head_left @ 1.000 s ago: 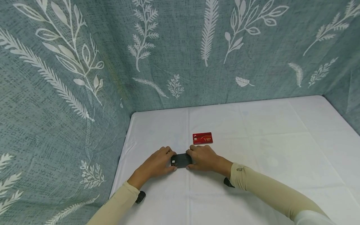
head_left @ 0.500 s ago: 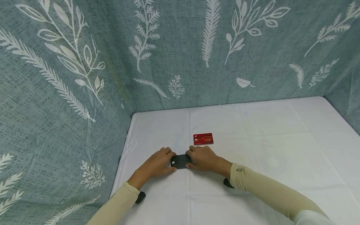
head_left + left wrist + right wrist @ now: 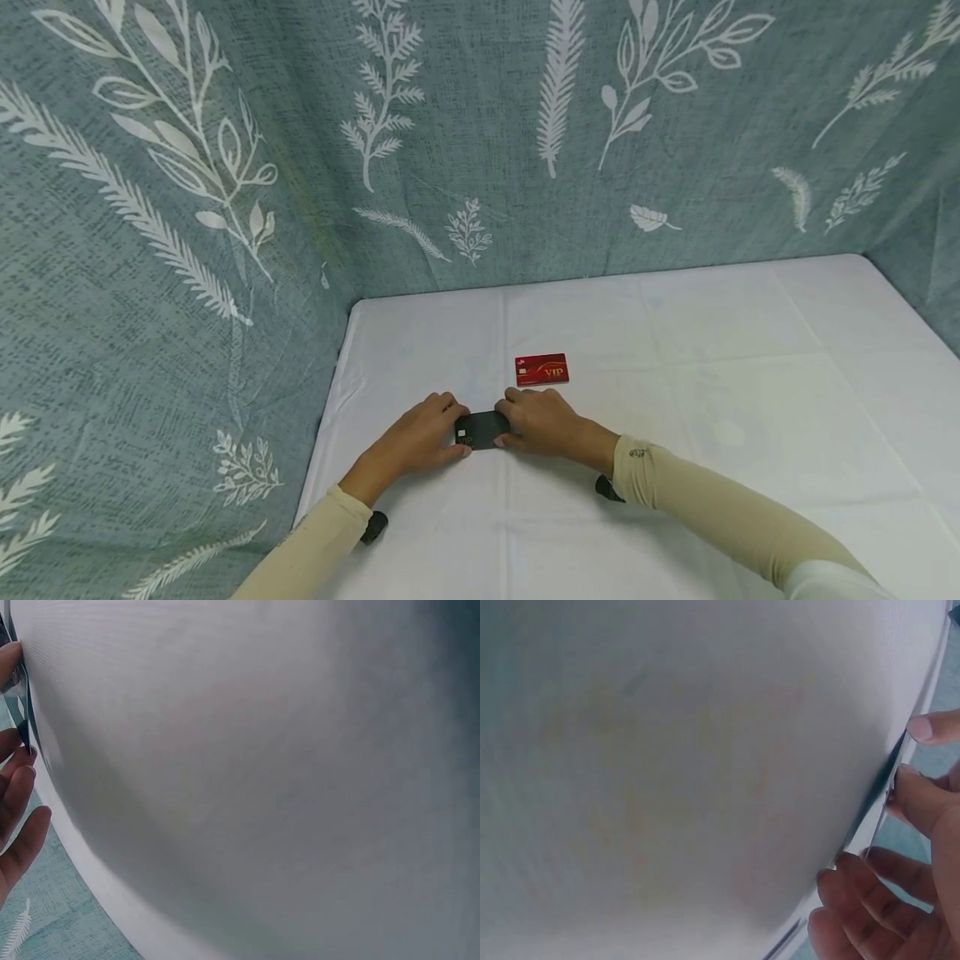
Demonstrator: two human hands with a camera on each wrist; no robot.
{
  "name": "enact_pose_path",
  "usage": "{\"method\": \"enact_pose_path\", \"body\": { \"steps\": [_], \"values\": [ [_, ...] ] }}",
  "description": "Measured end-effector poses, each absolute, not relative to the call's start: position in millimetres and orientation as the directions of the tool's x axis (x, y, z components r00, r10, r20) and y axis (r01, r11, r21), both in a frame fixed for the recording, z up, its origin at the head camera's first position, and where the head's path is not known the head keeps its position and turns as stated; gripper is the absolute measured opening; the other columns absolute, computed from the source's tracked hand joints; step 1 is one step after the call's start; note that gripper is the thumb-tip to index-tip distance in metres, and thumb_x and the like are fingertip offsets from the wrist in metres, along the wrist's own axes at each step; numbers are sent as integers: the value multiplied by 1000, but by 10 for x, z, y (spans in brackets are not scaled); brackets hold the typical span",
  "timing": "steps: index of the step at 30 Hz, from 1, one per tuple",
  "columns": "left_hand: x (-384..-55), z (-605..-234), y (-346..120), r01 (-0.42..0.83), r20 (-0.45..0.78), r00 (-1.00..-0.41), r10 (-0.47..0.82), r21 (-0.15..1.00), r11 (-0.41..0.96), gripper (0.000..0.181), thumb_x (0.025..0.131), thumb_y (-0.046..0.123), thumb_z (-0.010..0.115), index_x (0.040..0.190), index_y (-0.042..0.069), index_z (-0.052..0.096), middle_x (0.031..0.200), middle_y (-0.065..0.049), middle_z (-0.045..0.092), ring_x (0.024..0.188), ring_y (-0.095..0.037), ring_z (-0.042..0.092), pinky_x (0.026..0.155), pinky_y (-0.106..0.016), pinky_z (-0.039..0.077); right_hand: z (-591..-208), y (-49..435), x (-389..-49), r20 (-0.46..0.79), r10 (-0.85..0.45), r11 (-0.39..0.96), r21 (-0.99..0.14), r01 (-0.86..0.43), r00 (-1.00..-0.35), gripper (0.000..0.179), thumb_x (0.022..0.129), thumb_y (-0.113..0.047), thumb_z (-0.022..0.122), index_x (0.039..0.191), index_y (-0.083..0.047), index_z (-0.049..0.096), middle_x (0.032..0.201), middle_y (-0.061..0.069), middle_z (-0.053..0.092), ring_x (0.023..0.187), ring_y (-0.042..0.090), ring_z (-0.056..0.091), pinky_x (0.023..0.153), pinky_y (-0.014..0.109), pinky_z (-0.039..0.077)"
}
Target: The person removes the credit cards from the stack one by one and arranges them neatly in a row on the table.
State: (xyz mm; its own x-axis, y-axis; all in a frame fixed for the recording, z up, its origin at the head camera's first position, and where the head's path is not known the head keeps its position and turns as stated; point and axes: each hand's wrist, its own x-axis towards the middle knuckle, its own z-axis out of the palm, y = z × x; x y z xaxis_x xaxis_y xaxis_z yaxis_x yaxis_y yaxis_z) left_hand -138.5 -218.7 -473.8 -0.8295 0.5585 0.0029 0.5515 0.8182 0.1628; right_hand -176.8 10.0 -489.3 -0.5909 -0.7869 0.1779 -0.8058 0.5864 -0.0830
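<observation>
A black card [image 3: 483, 430] with a small chip mark and faint VIP lettering is held between both hands in the head view. My left hand [image 3: 426, 433] pinches its left edge with thumb and fingers. On the opposite side my right hand [image 3: 543, 422] pinches the right edge, its fingers covering part of that end. A red VIP card [image 3: 542, 369] with a gold swoosh lies flat just beyond the right hand's knuckles. The left wrist view shows the fingers [image 3: 22, 832] at its left border; in the right wrist view, fingers [image 3: 877, 907] of the right hand show beside the thin card edge.
A white cloth covers the table [image 3: 712, 375], with fold creases running across it. A teal curtain [image 3: 480, 150] with white leaf prints hangs behind and along the left side. Small dark wrist-worn pieces show under both forearms.
</observation>
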Motion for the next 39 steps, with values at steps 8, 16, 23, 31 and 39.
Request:
{"method": "enact_pose_path", "body": {
  "steps": [8, 16, 23, 31, 39],
  "values": [
    [-1386, -4753, -2184, 554, 12, -829, 559, 157, 818, 47, 79, 40, 75, 112, 11, 63, 100, 1, 54, 84, -11, 47, 75, -29, 46, -4881, 110, -1764, 194, -785, 586, -77, -807, -589, 44, 79, -47, 72, 105, -13, 67, 88, -1, 61, 72, 8, 61, 57, 24, 49],
    [-1381, -4755, -2188, 553, 0, -828, 560, 163, 817, 46, 81, 39, 73, 115, 11, 62, 103, 2, 54, 86, -10, 48, 77, -29, 46, -4847, 108, -1753, 177, -785, 589, -83, -804, -594, 43, 79, -45, 73, 105, -12, 67, 88, -1, 61, 73, 8, 61, 58, 24, 50],
    [-1381, -4782, -2203, 567, 5, -820, 573, 154, 809, 47, 83, 40, 71, 117, 10, 61, 105, 2, 54, 87, -10, 49, 77, -28, 46, -4843, 98, -1755, 161, -779, 598, -100, -795, -606, 42, 79, -45, 73, 103, -12, 66, 86, -1, 61, 71, 8, 60, 56, 24, 48],
    [-1378, -4772, -2200, 558, 3, -825, 566, 169, 812, 47, 82, 39, 72, 116, 10, 62, 104, 2, 54, 86, -9, 47, 77, -28, 46, -4846, 91, -1761, 142, -779, 600, -113, -792, -611, 44, 78, -46, 74, 104, -12, 66, 87, -1, 61, 70, 8, 59, 58, 23, 49],
    [-1376, -4758, -2196, 553, 7, -828, 561, 182, 813, 46, 81, 40, 73, 115, 10, 63, 104, 2, 54, 85, -9, 46, 77, -27, 46, -4871, 88, -1770, 159, -782, 595, -95, -798, -602, 44, 76, -47, 75, 102, -12, 66, 85, -1, 59, 67, 7, 57, 55, 22, 47]
  ]
}}
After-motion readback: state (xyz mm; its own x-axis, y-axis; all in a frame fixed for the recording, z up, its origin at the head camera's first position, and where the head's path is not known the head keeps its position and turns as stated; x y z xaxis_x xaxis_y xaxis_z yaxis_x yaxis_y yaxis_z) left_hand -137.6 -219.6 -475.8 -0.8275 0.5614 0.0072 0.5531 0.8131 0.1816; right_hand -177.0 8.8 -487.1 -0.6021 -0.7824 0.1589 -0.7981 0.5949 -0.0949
